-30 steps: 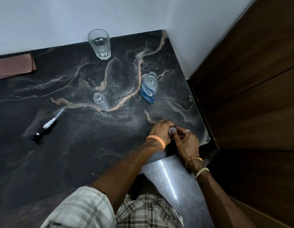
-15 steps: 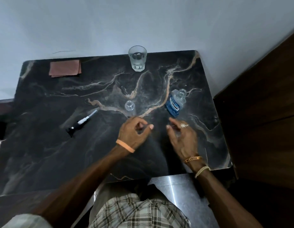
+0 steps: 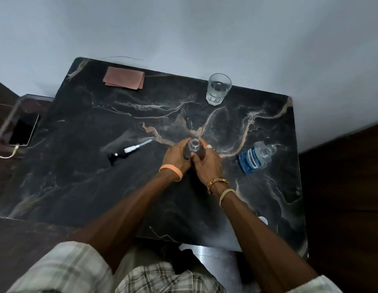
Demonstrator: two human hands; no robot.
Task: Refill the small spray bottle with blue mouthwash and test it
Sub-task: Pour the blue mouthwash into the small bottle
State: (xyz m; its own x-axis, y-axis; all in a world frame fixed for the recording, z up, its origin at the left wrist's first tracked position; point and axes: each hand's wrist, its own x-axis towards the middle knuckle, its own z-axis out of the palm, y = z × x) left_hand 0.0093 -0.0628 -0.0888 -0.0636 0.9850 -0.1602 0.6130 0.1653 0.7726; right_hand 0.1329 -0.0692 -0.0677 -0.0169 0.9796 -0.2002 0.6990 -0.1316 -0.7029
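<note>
Now, hands: left grip (image 3: 177, 156) and right grip (image 3: 207, 163) both clamped around the bottle (image 3: 193, 145).
Mouthwash (image 3: 254, 158): uncapped, right of them.

- Table (image 3: 82, 170): dark marble-patterned top with pale and orange veins, far edge against a light wall.
- Folded pink cloth (image 3: 124, 78): flat, far left corner.
- Drinking glass (image 3: 218, 89): upright, near the far edge.
- Spray pump head (image 3: 129, 149): black and white, lying on its side, left of centre.
- Mouthwash bottle (image 3: 254, 158): blue liquid, uncapped, right of centre.
- Small spray bottle (image 3: 193, 146): clear, open-mouthed, at centre, between both hands.
- Small white cap (image 3: 263, 220): near the right front edge.
</note>
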